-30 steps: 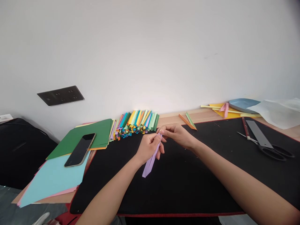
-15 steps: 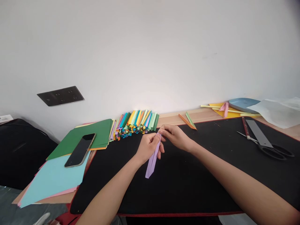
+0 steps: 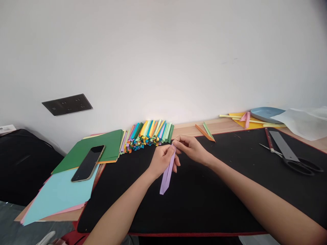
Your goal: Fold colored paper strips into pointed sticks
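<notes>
A folded purple paper strip (image 3: 167, 177) hangs at a slant over the black mat, its pointed lower end toward me. My left hand (image 3: 161, 157) pinches it near the top between thumb and fingers. At the strip's upper end, my right hand (image 3: 190, 148) presses thumb and forefinger together on the paper, touching the left hand. The fingertips hide the very top of the strip. Beyond the hands lies a pile of folded coloured paper strips (image 3: 148, 134). An orange folded strip (image 3: 204, 132) and a green one (image 3: 208, 131) rest to the right of that pile.
Green sheets (image 3: 102, 151) and light blue sheets (image 3: 61, 195) lie at left, with a phone (image 3: 88, 163) on top. On the right of the black mat (image 3: 204, 207) are scissors (image 3: 298, 166), a metal ruler (image 3: 284, 146) and a dark-red-handled knife (image 3: 269, 139). A blue tray (image 3: 267, 113) stands behind.
Both hands keep their pinch on the purple strip, with only a very slight shift of the fingers. The whole view has drifted slightly.
</notes>
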